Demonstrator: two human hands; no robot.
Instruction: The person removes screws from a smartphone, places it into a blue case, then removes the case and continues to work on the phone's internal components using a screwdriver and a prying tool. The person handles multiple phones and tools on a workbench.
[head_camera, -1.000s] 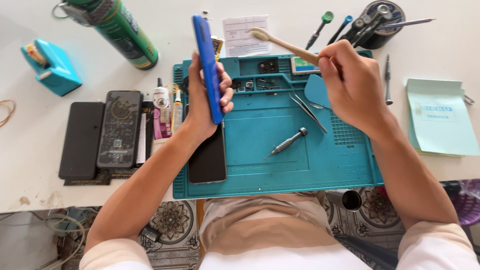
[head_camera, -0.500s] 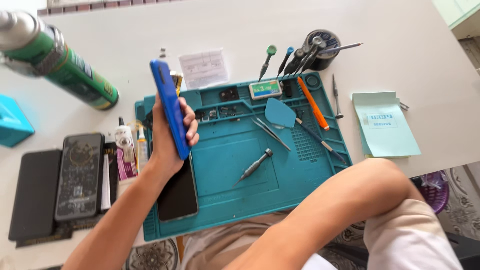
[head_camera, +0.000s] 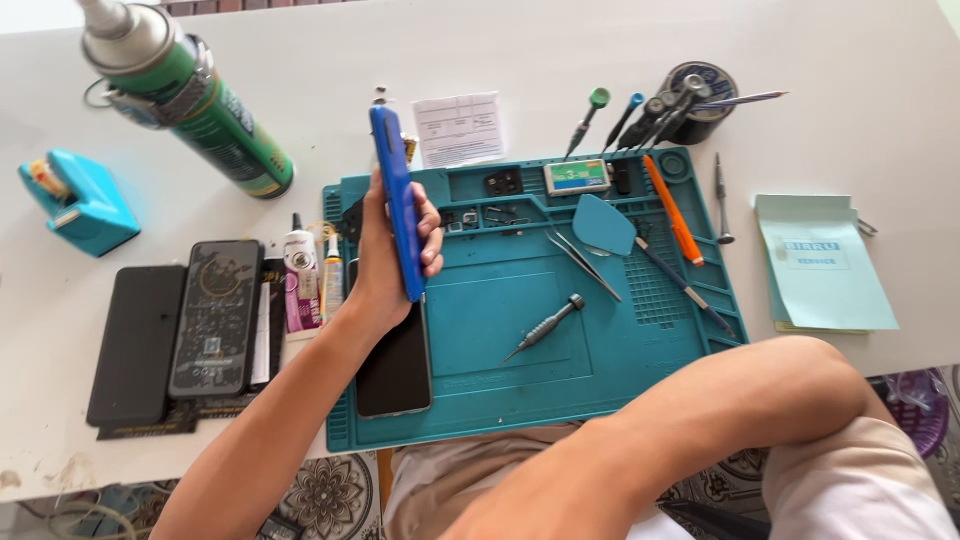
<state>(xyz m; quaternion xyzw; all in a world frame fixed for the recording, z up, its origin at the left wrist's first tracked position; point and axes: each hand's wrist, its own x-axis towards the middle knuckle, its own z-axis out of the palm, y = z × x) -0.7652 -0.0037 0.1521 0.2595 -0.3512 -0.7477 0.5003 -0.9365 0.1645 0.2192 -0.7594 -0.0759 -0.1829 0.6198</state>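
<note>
the white table (head_camera: 560, 50) carries everything, and on it lies the teal work mat (head_camera: 520, 330) where the work is being done. the step in hand looks like an inspection or a hold between tool changes: a blue phone (head_camera: 398, 205) is held up on its edge above the mat's left side, near the upper left corner, turned so only its thin side shows. under the wrist a second, black phone (head_camera: 395, 365) lies flat on the mat, face up.

the left hand (head_camera: 385, 265) is clamped on the blue phone, thumb behind it and fingertips (head_camera: 430, 240) curled over the near edge, so the fingers are closed snugly round the body, not spread. the right forearm (head_camera: 720, 420) crosses the bottom of the view, bent back toward the body; its hand is out of view, so i cannot tell whether its fingers are apart or together.

any next move on the phone seems to call for a tool in that free hand; the nearest are the screwdriver (head_camera: 545, 328) lying mid-mat, the tweezers (head_camera: 585, 265), the blue pick (head_camera: 603, 225) and the orange pen-like tool (head_camera: 672, 208), all well apart from the blue phone.
</note>
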